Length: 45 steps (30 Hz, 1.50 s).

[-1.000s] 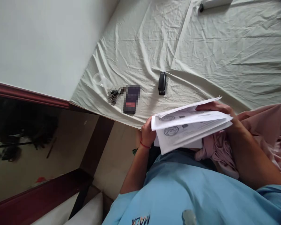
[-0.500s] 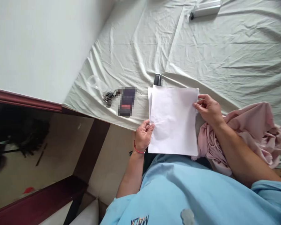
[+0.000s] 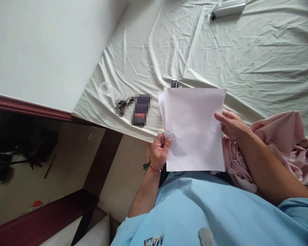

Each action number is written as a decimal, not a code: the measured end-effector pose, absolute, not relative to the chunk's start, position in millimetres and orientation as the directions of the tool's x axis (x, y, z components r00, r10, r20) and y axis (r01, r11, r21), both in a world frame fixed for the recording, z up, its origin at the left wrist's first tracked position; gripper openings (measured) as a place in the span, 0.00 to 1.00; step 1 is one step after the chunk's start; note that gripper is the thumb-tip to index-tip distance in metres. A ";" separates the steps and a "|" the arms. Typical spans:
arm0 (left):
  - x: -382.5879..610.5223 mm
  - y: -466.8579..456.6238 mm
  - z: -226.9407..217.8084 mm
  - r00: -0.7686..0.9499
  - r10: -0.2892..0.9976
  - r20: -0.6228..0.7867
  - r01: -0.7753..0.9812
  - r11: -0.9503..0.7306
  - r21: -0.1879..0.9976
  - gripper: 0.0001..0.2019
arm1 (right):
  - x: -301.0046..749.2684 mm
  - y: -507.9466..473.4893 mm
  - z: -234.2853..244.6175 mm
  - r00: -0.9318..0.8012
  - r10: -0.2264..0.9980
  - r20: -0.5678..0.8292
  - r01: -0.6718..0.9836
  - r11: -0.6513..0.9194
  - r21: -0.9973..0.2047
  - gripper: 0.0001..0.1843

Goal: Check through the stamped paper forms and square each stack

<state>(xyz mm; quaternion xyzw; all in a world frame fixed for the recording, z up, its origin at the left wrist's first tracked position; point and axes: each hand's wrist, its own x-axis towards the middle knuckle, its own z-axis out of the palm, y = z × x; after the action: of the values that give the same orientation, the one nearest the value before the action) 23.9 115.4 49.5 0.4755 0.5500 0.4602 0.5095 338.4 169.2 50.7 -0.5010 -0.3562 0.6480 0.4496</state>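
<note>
Paper sheets (image 3: 195,133) were clamped by the left hand (image 3: 159,150) at their eight o'clock and the right hand (image 3: 233,125) at two; a black object (image 3: 174,84) was partly hidden at eleven

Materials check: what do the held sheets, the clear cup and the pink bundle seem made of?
Sheets: paper, matte white, thin and lightly creased.
Clear cup: probably smooth plastic, being see-through; glass isn't ruled out.
Pink bundle: matte fabric, gathered in soft folds; fibre unclear.
</note>
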 end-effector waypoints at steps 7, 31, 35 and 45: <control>21.9 118.2 41.0 0.058 0.986 -0.155 0.044 0.153 0.987 0.26 | 332.3 167.3 55.3 -0.083 0.852 -0.517 -0.376 -0.507 -0.776 0.34; 32.8 171.3 45.1 -0.011 0.953 -0.301 -0.190 0.294 0.937 0.32 | 323.9 193.1 66.8 -0.233 0.879 -0.416 -0.130 -0.452 -0.882 0.34; 29.8 155.5 40.4 -0.004 0.934 -0.356 -0.187 0.349 0.918 0.34 | 321.0 195.0 56.1 -0.256 0.881 -0.398 -0.161 -0.445 -0.881 0.34; 25.5 149.6 49.5 -0.006 0.913 -0.408 -0.279 0.390 0.877 0.31 | 308.3 183.9 61.6 -0.317 0.755 -0.573 -0.202 -0.645 -0.737 0.37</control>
<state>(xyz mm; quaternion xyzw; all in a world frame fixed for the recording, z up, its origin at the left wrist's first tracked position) 25.5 149.6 49.5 0.2963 0.5346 0.4658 0.6399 308.3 183.9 61.6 -0.4926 -0.2807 0.7613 0.3145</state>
